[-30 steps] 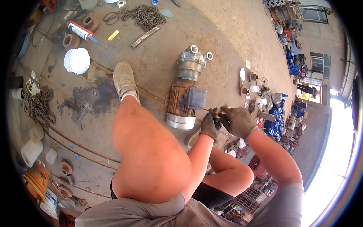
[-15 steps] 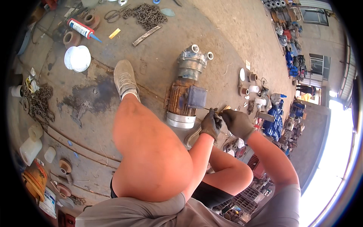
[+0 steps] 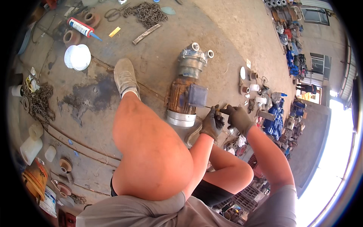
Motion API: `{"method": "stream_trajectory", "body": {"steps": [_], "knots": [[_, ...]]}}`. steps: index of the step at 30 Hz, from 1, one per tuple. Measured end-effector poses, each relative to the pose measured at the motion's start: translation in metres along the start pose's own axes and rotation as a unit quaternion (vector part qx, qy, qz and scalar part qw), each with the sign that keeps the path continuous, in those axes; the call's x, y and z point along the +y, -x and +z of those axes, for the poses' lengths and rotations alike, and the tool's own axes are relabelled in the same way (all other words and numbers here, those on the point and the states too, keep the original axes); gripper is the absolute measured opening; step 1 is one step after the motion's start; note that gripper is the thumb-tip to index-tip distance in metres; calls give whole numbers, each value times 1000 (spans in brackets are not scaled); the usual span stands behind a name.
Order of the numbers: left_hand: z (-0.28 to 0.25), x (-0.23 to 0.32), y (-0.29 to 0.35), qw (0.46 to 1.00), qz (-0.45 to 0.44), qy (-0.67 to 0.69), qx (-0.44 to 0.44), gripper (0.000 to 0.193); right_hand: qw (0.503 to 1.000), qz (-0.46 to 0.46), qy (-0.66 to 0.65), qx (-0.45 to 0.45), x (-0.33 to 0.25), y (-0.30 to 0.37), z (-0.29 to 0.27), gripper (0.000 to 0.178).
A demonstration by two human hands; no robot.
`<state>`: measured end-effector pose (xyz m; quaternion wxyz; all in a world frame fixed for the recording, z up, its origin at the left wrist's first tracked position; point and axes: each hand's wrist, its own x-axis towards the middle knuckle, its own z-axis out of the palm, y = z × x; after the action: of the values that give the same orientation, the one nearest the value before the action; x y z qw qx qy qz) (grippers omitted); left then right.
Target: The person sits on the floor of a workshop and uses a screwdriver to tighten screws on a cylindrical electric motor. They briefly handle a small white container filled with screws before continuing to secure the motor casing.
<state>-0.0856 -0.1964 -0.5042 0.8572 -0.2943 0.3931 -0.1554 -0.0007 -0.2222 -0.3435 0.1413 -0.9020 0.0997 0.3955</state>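
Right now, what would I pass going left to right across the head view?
White jug, sealant tube, shoe, motor, left hand, right hand, blue machine, window.

Motor housing [image 3: 177, 94] — rusted metal, rough, matt.
End cap [image 3: 180, 118]: bare metal, smooth, slight sheen. Chain [image 3: 146, 15]: rusty metal, rough. Tube [image 3: 80, 27]: smooth, plastic-looking. Floor [image 3: 159, 45]: matt, concrete-like — stained.
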Motion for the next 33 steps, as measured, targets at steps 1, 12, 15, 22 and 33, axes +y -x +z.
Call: {"method": "stream_trajectory", "body": {"steps": [1,12,15,22,33], "knots": [[-1,0,1,1000,-1,1,-13,25,983,143,-104,-47,-5,-3,-3,28],[-2,0,4,998,22,-45,23,27,996,-44,72,40,19,9,15,45],[-16,9,0,996,37,-72,24,23,983,109,-146,-9,6,13,18,50],[-19,-2,-14,1000,-12,-19,-1,24,946,-182,256,80,33,9,17,29],[-15,10,-1,994,9,-107,17,24,900,-202,385,-3,14,13,17,38]]}}
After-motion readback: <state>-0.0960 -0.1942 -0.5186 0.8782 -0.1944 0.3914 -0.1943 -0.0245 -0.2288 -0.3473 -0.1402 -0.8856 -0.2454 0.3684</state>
